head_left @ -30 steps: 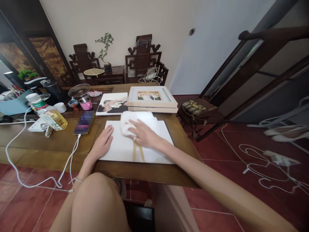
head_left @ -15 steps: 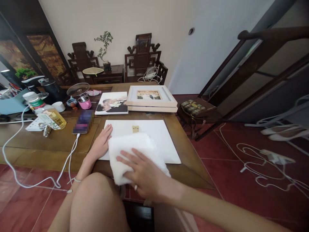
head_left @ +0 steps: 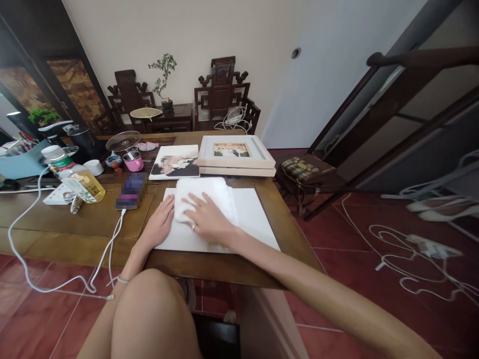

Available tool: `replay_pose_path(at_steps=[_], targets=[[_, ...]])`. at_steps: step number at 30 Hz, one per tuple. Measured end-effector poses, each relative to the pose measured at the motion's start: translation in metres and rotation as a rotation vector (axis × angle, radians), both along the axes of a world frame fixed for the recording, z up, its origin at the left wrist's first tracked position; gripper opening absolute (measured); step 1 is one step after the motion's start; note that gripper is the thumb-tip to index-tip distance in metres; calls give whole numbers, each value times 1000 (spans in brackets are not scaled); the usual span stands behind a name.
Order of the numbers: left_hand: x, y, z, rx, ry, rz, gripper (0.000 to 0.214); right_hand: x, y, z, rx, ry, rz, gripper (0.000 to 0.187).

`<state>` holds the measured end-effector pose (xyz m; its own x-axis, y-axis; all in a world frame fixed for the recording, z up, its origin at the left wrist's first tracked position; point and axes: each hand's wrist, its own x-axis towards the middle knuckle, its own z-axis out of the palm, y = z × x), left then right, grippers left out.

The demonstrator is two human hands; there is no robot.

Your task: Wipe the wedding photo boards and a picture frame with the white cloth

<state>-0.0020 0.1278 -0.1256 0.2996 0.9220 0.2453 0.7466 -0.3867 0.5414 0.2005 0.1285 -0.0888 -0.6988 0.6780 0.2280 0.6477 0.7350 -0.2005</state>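
Note:
A flat white panel [head_left: 258,224] lies on the wooden table near its front edge. My left hand [head_left: 160,217] rests flat on the panel's left side, fingers stretched out. On top of the panel is a folded, fluffy white towel [head_left: 220,192], covering its far left and middle part. My right hand [head_left: 207,217] presses flat on the towel with spread fingers; a ring shows on one finger. Below my right wrist a bit of a small yellowish piece shows on the panel, mostly hidden.
Behind the panel lie a photo print [head_left: 175,162] and stacked light-wood picture frames [head_left: 237,152]. To the left are a phone [head_left: 130,192] on a white cable, a bottle [head_left: 84,182], a power strip [head_left: 56,195] and a pink mug [head_left: 133,162]. A plaid bag [head_left: 301,169] sits at the right.
My right hand has slid the towel forward, away from me, off the table's front edge and up to the panel's far edge. My left hand stays on the panel.

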Motion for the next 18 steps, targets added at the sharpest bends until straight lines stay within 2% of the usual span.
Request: replay_pose_path(at_steps=[5,8,10,14,18], targets=[[-3,1,-3,14,13,-29,50,8,-78,9,-69,-56,153,27],[-4,2,-6,29,20,-28,50,19,-92,14,-150,-66,198,27],[-5,3,-8,33,25,-21,50,28,-82,13,-175,-30,171,27],[-3,1,-6,10,12,-6,50,38,-30,3,-73,25,10,26],[0,-3,3,19,-107,43,54,21,13,-2,-14,32,-102,28]])
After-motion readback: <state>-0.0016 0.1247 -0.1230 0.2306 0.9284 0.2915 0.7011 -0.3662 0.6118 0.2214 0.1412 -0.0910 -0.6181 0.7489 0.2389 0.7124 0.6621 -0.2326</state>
